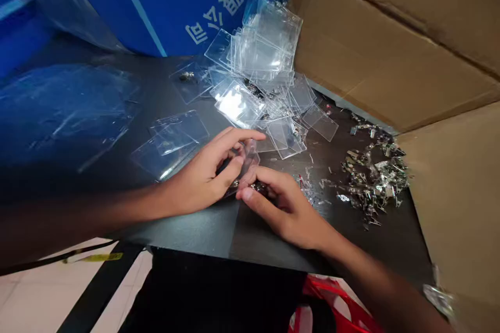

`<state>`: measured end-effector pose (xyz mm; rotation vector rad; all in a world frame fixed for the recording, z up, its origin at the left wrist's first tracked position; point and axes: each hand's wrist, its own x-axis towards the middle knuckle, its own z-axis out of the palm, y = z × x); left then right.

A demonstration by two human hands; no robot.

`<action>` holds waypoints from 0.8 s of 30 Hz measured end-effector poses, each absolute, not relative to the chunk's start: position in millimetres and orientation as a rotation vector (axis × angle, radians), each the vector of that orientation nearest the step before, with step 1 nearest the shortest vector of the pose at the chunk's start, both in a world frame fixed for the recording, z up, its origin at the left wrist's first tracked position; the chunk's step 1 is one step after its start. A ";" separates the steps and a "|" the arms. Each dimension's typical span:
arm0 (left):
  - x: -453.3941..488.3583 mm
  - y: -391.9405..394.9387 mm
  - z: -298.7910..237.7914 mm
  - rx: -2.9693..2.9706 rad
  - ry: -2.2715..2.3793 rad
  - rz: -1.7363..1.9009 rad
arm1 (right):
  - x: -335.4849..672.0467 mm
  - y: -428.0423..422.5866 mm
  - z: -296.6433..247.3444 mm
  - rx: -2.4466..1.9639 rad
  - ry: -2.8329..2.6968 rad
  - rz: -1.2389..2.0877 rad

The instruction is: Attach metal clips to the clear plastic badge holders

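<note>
Up close, the left hand (pixel 203 174) is curled, its thumb and fingertips pinching the edge of a clear, rectangular plastic badge holder (pixel 244 164) upright and slightly tilted in the middle of the view. The right hand (pixel 285 208) comes in from the other side, its fingers bent over a small silver metal clip (pixel 258 187) at the holder's lower edge; the fingers hide too much to tell whether they are truly gripping it. The work stays at the fingertips, with both hands close together and the wrists low, which suits such thin, slippery plastic. Just beside the left hand, a few flat clear holders (pixel 172 140) lie on the dark, smooth desk (pixel 187 229). Ahead, a loose stack of clear plastic holders (pixel 265 57) leans near a flap of brown corrugated cardboard (pixel 390 36). To the right sits a scattered heap of silver metal clips (pixel 375 177). Farther left lies a crumpled transparent plastic bag (pixel 66 109), and a blue printed panel (pixel 128 5) rises behind the desk.
</note>
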<state>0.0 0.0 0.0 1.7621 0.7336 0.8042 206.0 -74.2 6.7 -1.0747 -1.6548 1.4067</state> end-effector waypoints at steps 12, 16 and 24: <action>-10.4 8.2 0.1 1.387 0.412 0.643 | 206.5 -74.0 11.4 -0.892 -1.693 1.270; -10.4 10.8 -2.3 1.623 0.489 0.727 | 206.3 -74.6 9.8 -0.954 -1.702 1.176; -10.3 8.3 -10.2 1.894 0.683 0.912 | 203.6 -73.1 7.0 -0.988 -1.770 0.994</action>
